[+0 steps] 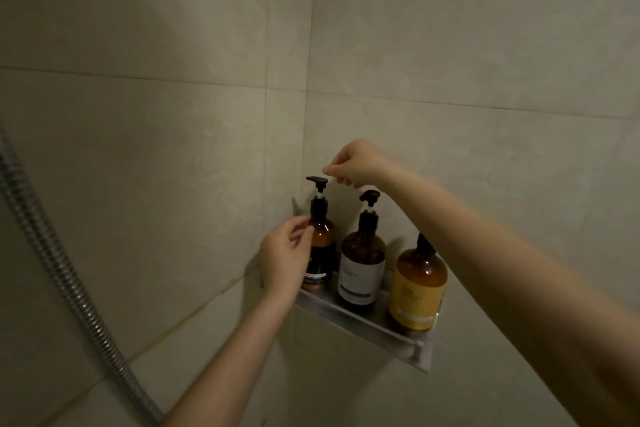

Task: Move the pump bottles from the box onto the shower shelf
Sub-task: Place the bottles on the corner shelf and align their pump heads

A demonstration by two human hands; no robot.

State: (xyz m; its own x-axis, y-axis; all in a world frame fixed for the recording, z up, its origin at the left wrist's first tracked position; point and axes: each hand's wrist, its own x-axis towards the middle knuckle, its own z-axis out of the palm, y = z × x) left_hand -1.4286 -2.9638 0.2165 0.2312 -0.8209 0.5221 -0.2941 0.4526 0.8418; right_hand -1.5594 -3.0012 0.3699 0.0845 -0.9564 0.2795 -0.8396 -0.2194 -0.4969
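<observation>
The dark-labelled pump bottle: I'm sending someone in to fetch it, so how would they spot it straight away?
Find the metal shelf fixed in the corner of the tiled shower walls; three amber pump bottles stand in a row on it. Take the leftmost bottle, deepest in the corner, where the left hand rests. It alone wears a dark label; the middle bottle has a white one, the right bottle yellow.

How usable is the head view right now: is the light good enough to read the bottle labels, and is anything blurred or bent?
Head view: dim, yellowish light; the labels on the three pump bottles cannot be read; the right hand is slightly motion-blurred above the pumps, the left hand sharper at the leftmost bottle; wide-angle distortion bows the tile lines and the shower hose; no strong glare on the shelf.
</observation>
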